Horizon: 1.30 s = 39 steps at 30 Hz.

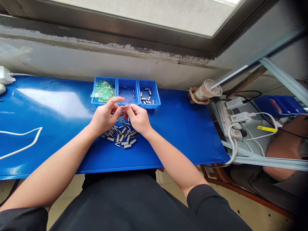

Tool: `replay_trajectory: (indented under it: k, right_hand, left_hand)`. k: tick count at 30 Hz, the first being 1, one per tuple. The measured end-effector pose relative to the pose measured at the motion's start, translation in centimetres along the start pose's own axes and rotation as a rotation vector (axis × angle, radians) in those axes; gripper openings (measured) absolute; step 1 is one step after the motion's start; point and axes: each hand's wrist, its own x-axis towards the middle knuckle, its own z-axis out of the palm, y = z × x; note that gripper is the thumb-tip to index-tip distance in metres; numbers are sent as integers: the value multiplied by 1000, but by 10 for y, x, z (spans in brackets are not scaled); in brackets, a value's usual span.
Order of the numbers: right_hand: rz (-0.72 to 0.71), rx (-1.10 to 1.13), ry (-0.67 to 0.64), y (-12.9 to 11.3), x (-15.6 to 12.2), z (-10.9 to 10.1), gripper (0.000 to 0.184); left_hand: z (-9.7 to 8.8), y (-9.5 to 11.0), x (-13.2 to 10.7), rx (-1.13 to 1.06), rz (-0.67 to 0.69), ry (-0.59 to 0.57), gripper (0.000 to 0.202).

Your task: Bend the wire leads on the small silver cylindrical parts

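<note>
My left hand [106, 116] and my right hand [137, 118] meet fingertip to fingertip over the blue table [185, 128]. Both are pinched around a small metal part that I cannot make out clearly. Under and in front of them lies a pile of small grey metal cylinders and thin pins [121, 136]. Just beyond the hands stand three joined blue bins: the left bin [104, 91] holds green packets, the middle bin [127, 90] a few thin pins, the right bin [148, 94] several small metal cylinders.
A plastic drink cup [206, 91] lies at the table's right end. A power strip with white plugs and cables [231, 120] sits beyond it. A white cable [21, 141] loops at the left. Another person's arm [286, 144] is at the right.
</note>
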Motion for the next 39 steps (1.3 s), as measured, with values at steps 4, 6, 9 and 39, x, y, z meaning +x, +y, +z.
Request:
replay_trajectory:
  k: [4,6,9,39]
  right_hand:
    - [-12,-6,23,-2,-1,0,67]
    - [-31,-14,48,-4,-2,0,65]
    - [-53,-31,57,-6,-2,-1,66]
    - [238,246,139,-3,12,-6,69]
  left_hand:
    - [-1,-1,2,29,11,-12,24]
    - [-2,-1,3,58,14,-10,31]
    - [-2,-1,4,89,24,-20,46]
    - [-3,7,4,84,-86,75,39]
